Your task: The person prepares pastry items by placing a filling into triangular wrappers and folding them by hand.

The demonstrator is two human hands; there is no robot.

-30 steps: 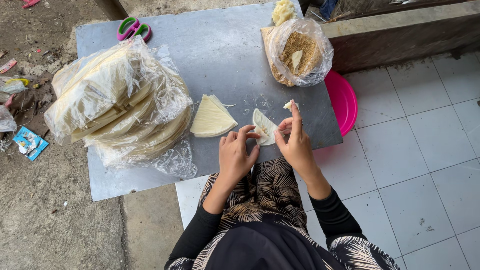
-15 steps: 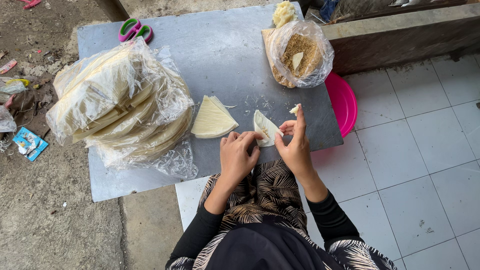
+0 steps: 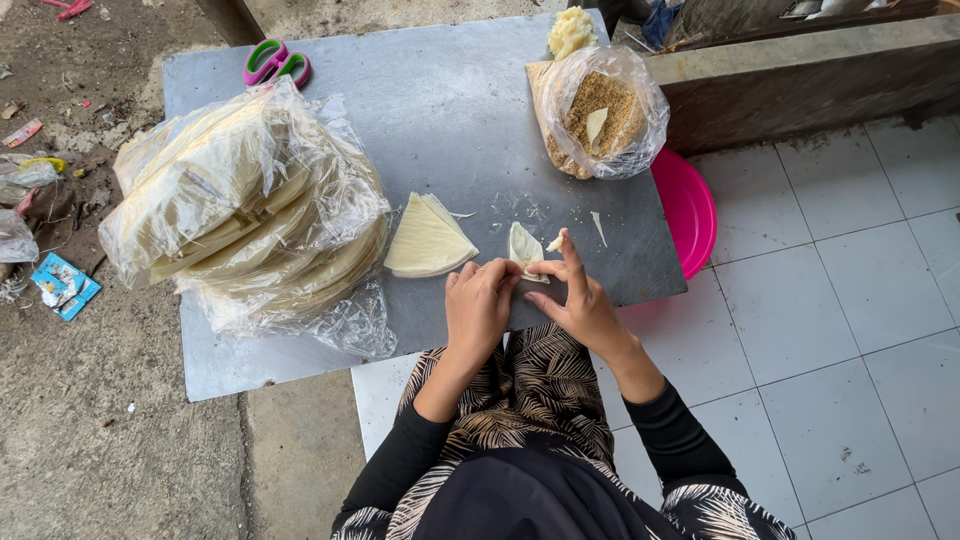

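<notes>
My left hand (image 3: 480, 308) and my right hand (image 3: 580, 298) both pinch a small pale wrapper piece (image 3: 523, 246) at the near edge of the grey board (image 3: 440, 110). The wrapper is folded into a cone shape, and a bit of pale dough sits at my right fingertips. Just left of it lies a stack of wedge-cut wrappers (image 3: 427, 238). A clear plastic bag of brown crumbly filling (image 3: 603, 115) rests at the far right of the board.
A big plastic-covered pile of round wrappers (image 3: 245, 210) fills the board's left side. Pink and green scissors (image 3: 273, 62) lie at the far left corner. A lump of yellow dough (image 3: 569, 30) sits at the far edge. A pink plate (image 3: 690, 210) pokes out under the board's right side.
My right hand has come down from a raised finger with a dab on it and closed in on the wrapper. Both hands now pinch the wrapper together.
</notes>
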